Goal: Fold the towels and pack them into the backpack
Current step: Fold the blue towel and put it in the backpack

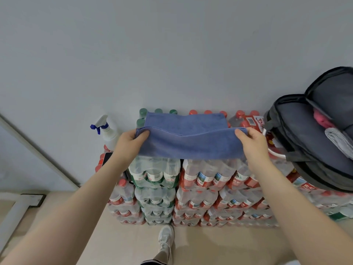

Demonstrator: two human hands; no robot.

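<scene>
Right now, hands first, all places told from the stack of bottled-water packs [191, 180]:

Left hand: the left hand [131, 142] is above the stack's top left part, thumb over and fingers under the left end of the blue towel [188, 139], pinching it.

Right hand: the right hand [252, 142] is above the stack's top right part, thumb on top and fingers curled beneath the towel's right end, gripping it.

Blue towel: folded lengthwise, held stretched between both hands; its far layer lies on the bottle caps on top of the stack, the near layer is raised off them and sags slightly in the middle.

Backpack: the grey backpack [305, 134] lies on the right end of the stack, just beside the right hand, its zipped mouth open.

Inside the backpack: a pink towel [321, 119] and a grey towel [338, 140] show in the open compartment.

Spray bottle: a white spray bottle [108, 132] with a blue trigger stands at the stack's left end, just behind the left hand.

Phone: a dark phone [107, 158] lies on the red caps at the left edge of the stack, partly hidden by the left wrist.

Shoe: a white shoe [166, 240] is on the floor in front of the stack.

Wall: a plain wall [172, 54] rises right behind the stack.
</scene>
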